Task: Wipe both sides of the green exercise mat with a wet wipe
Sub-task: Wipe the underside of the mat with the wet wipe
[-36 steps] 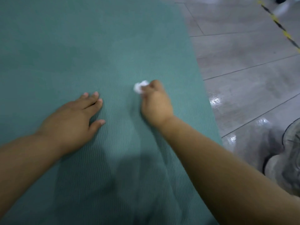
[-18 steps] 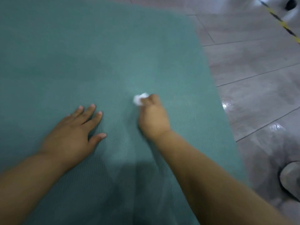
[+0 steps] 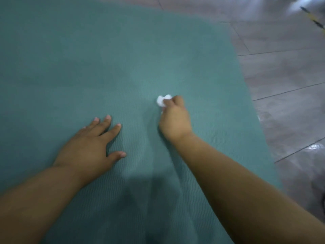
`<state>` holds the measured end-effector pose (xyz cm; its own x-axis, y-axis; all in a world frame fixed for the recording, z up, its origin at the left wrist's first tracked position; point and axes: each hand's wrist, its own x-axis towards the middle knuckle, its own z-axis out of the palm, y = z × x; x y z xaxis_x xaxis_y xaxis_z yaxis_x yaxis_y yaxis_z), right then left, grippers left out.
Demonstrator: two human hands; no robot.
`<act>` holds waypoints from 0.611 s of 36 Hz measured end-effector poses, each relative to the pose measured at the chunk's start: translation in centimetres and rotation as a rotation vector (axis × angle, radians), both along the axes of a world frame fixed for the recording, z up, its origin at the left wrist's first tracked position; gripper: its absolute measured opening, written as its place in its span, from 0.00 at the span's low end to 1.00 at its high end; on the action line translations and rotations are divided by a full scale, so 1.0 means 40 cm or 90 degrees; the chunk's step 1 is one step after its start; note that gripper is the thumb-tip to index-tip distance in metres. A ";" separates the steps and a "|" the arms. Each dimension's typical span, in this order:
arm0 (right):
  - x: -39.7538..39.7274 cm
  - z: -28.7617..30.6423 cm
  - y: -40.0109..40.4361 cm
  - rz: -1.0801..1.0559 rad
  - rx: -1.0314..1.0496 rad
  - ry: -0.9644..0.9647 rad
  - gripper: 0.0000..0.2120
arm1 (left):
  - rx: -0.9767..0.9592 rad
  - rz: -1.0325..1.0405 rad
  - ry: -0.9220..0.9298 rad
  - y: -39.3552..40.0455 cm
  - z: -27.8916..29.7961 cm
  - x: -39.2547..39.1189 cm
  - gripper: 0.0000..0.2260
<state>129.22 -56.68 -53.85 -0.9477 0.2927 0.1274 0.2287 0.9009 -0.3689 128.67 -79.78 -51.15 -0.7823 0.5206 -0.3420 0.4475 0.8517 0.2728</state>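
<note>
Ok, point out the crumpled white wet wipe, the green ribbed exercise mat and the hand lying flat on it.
crumpled white wet wipe (image 3: 162,101): head view, its exposed bunched end.
green ribbed exercise mat (image 3: 123,59): head view, bare far surface.
left hand (image 3: 91,147): head view, back of the hand.

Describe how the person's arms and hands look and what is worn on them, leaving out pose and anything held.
Both forearms are bare as far as the frame shows: no sleeves reach into view. The left hand and right hand wear no gloves, and no rings, watch or bracelet are visible. Short, pale fingernails show on the left hand. The image is slightly blurred, so finer marks cannot be judged.
</note>
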 end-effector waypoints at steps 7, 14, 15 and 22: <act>0.048 0.007 -0.044 0.369 0.075 -0.051 0.21 | -0.056 0.031 -0.013 -0.047 0.023 -0.029 0.41; 0.048 0.010 0.192 -0.244 0.097 -0.004 0.11 | -0.115 0.028 -0.034 -0.036 0.020 -0.026 0.40; 0.054 -0.001 0.164 -0.267 0.033 0.007 0.09 | -0.118 0.030 -0.036 -0.035 0.020 -0.026 0.40; 0.207 -0.002 -0.188 0.403 -0.037 0.016 0.13 | -0.142 0.040 -0.046 -0.024 0.024 -0.016 0.39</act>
<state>137.51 -64.21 -53.93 -0.9367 -0.3155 0.1521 -0.3502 0.8372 -0.4201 128.03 -80.72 -50.18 -0.7808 0.3765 -0.4986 0.3774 0.9202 0.1040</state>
